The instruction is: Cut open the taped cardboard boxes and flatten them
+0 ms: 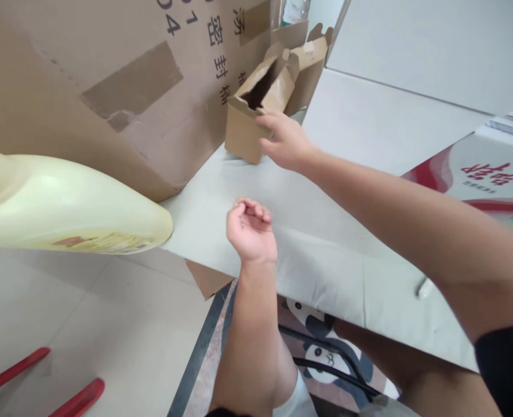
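Note:
My right hand (286, 139) reaches forward to a small open-topped cardboard box (244, 130). Its fingers are at the box's near right edge, gripping it there, though the exact hold is partly hidden. The box's flaps stand up, and its inside is dark. Nearer to me, my left hand (251, 231) hovers over the pale green tabletop (321, 243), palm up. Its fingers are loosely curled, and nothing shows in the palm.
A large cardboard carton (121, 69) with printed characters fills the upper left. A pale yellow bottle (73, 202) juts in at left. More cardboard (310, 55) leans behind the small box. A red and white printed package (486, 174) lies right. Red bars (77, 399) show below left.

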The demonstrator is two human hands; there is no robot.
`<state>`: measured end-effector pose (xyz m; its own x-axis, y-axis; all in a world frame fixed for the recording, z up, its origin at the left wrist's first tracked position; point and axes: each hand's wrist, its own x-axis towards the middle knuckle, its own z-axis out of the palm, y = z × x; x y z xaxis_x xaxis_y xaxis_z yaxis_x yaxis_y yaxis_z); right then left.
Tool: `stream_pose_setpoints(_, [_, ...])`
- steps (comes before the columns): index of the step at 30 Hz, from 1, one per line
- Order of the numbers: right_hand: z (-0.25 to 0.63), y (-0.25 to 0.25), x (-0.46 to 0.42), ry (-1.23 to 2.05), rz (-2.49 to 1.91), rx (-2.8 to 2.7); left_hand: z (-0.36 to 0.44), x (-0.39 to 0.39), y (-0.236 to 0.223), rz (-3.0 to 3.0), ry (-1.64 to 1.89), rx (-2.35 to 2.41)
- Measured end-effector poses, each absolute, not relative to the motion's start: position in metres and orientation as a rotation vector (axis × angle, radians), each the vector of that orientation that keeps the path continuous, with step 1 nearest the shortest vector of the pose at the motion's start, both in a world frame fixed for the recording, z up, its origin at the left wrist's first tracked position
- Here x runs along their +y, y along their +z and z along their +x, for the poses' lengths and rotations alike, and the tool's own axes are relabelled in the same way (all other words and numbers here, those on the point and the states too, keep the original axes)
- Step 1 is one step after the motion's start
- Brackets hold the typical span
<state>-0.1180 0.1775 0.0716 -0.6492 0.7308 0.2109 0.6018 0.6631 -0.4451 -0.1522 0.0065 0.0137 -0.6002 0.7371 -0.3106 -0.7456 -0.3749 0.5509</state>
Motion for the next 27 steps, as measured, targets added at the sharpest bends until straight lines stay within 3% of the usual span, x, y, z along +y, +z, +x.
stream_pose_setpoints(4, [-0.006, 0.071, 0.119, 0.798, -1.042, -2.273, -0.158, 0.004, 0.015, 0.016, 2.388, 0.987])
stream_pose_setpoints(7, [0.078, 0.068, 0.070, 0.612, -0.927, -2.291, -0.151, 0.008, 0.019, 0.013, 2.439, 1.053])
stream_pose_setpoints(12, [0.169, 0.075, -0.002, 0.516, -0.659, -2.398, -0.121, 0.021, 0.017, 0.437, 2.189, 1.250])
stream_pose_setpoints(19, [0.204, 0.103, -0.044, 0.481, -0.557, -2.535, -0.077, 0.030, 0.016, 1.391, 1.820, 1.322])
stream_pose_setpoints(27, [0.209, 0.095, -0.038, 0.625, -0.615, -2.483, -0.039, 0.036, 0.033, 1.422, 1.683, 1.404])
